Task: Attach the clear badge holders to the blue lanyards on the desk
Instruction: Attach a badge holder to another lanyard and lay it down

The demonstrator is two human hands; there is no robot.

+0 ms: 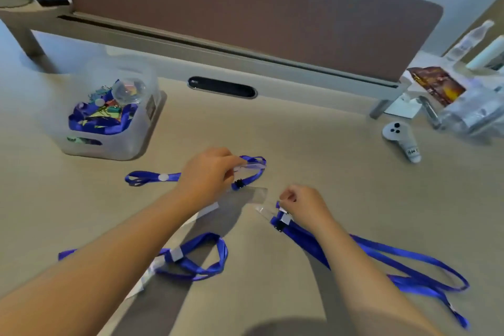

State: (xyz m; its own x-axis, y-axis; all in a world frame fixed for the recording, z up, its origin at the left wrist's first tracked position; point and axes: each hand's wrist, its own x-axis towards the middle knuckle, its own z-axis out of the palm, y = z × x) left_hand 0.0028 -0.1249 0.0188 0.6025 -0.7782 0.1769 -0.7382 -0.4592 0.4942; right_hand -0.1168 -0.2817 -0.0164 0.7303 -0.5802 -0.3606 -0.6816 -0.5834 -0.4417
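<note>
Beige bench (313, 144), brown divider behind. Left hand (207, 172) pinches clear badge holder (252, 165) at far lanyard (245, 172) — right hand (302, 206) pinches second lanyard's clip (282, 217). Mid-attachment; next probably clip through slot.

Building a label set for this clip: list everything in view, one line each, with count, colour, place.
Blue fabric lanyards: three loose on the desk, one at each hand, one near-left; more in the tub.
Clear plastic badge holders: at least two, between the hands.
Translucent plastic tub: one, far left, holds lanyards and coloured clips.
White handheld controller: one, right.
Clear plastic bags: right edge, count unclear.
Brown divider panel: one, rear.
Beige desk: one.
Left hand: pinches a holder.
Right hand: pinches a lanyard clip.
</note>
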